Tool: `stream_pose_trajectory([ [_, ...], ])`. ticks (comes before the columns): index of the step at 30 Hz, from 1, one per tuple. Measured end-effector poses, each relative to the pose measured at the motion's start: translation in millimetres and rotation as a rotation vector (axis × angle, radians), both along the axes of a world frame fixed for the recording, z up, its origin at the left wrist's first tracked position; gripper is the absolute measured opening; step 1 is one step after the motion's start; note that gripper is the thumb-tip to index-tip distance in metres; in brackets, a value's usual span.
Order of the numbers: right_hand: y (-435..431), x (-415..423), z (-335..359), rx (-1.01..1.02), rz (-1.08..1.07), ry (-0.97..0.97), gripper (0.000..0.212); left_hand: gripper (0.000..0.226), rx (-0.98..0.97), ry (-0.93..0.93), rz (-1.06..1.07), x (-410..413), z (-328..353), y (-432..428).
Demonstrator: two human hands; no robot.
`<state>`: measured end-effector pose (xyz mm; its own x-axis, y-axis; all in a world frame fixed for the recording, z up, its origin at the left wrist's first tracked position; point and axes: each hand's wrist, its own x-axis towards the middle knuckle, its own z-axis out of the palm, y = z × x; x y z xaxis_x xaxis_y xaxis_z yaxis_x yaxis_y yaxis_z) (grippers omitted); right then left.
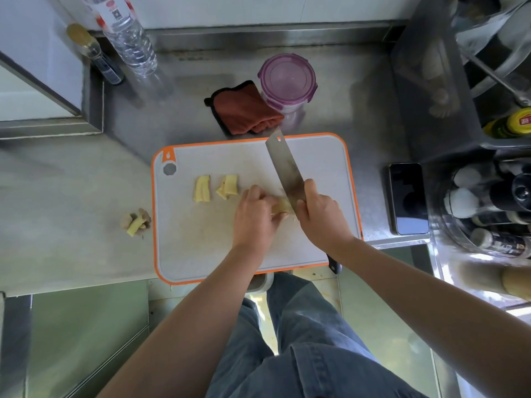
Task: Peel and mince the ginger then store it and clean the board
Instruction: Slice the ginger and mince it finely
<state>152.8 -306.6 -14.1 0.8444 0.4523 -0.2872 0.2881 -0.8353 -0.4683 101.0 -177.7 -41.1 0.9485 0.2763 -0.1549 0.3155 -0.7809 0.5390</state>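
Observation:
A white cutting board [201, 248] with an orange rim lies on the steel counter. My left hand [254, 215] presses a pale yellow ginger piece [281, 207] onto the board. My right hand [319, 215] grips the cleaver [283, 168], whose blade rests against that piece and points away from me. Two peeled ginger pieces [202, 188] [228, 186] lie on the board to the left. A small heap of ginger peelings [136, 223] sits on the counter left of the board. A purple-lidded container [287, 81] stands behind the board.
A red-brown cloth [244, 110] lies behind the board next to the container. A phone [408, 198] rests right of the board. Bottles [129, 35] stand at the back left. A rack with condiment bottles [488, 202] fills the right side.

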Motion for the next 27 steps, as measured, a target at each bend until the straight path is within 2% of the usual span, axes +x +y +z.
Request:
stream_pose_trajectory([
  [5,-3,-8,7,-0.022,0.043,0.002,0.011,0.041,0.042,-0.071,-0.027,-9,1,0],
  [12,-2,-10,15,-0.088,0.069,0.033,0.009,0.022,0.012,-0.047,0.027,-11,-6,3],
  [27,0,-8,10,-0.195,0.138,0.080,0.021,0.015,0.080,-0.062,-0.137,-3,-13,11],
])
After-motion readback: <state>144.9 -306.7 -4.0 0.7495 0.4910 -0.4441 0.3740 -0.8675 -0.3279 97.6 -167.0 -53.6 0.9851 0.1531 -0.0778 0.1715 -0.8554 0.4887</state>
